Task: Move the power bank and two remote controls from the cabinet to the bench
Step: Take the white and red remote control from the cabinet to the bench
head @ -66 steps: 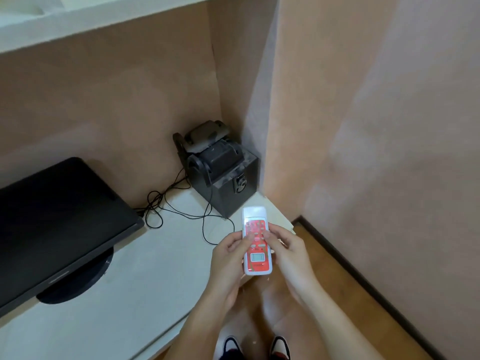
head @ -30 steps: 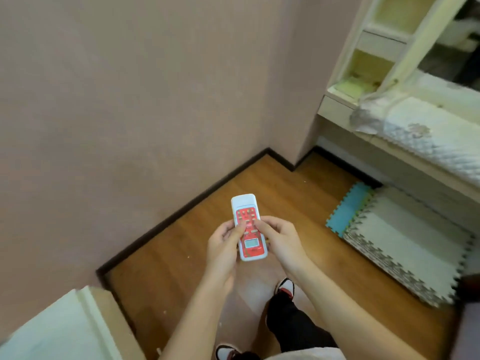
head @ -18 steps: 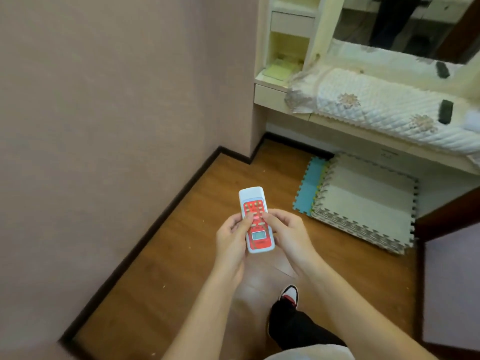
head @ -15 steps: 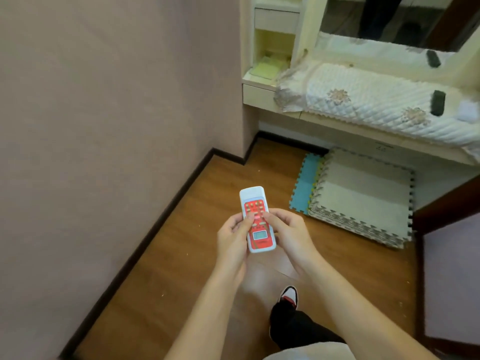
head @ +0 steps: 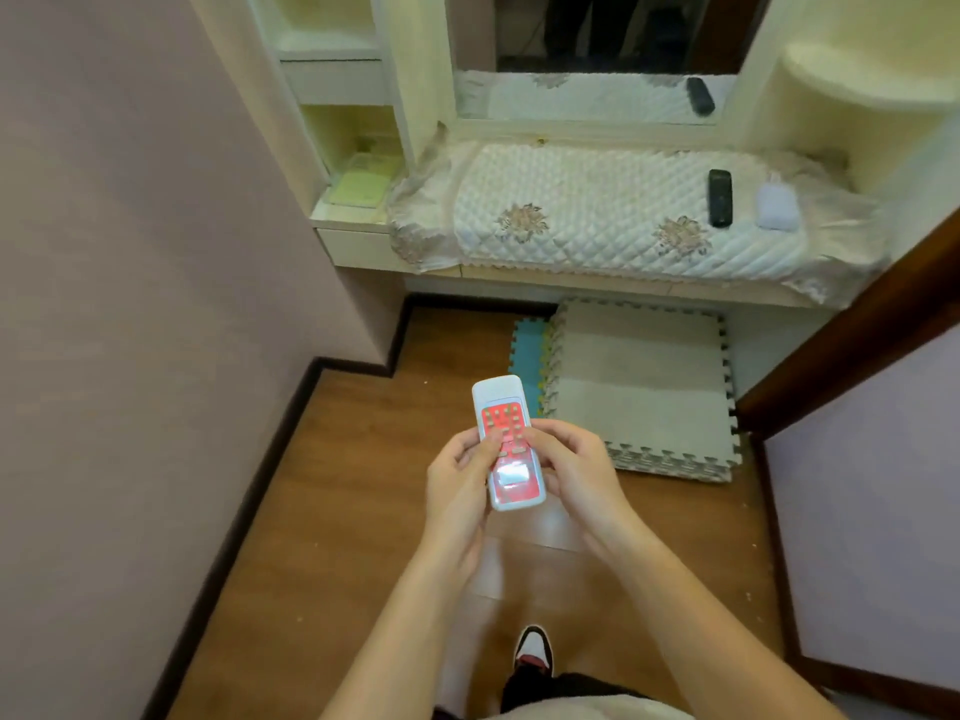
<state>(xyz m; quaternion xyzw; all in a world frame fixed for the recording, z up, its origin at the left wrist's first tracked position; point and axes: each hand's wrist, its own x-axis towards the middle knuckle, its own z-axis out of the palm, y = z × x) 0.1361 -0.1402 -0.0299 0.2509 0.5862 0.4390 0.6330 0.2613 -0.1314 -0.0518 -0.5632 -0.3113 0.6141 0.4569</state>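
Observation:
A white remote control with a red button face (head: 506, 438) is held upright in front of me over the wooden floor. My left hand (head: 460, 478) grips its left edge and my right hand (head: 574, 467) grips its right edge, thumbs on the buttons. Ahead, the bench (head: 587, 220) is covered by a quilted white cloth. On its right part lie a black remote control (head: 720, 198) and, beside it, a white power bank (head: 776, 209).
A stack of foam puzzle mats (head: 641, 392) lies on the floor below the bench. A mirror (head: 592, 54) stands above it, shelves (head: 343, 122) to its left. A pink wall (head: 130, 252) runs along the left, a dark door frame (head: 852, 324) at right.
I have turned away from the cabinet with the TV and moved toward the bench, which now fills the upper view. Both hands keep the same hold on the red-faced remote.

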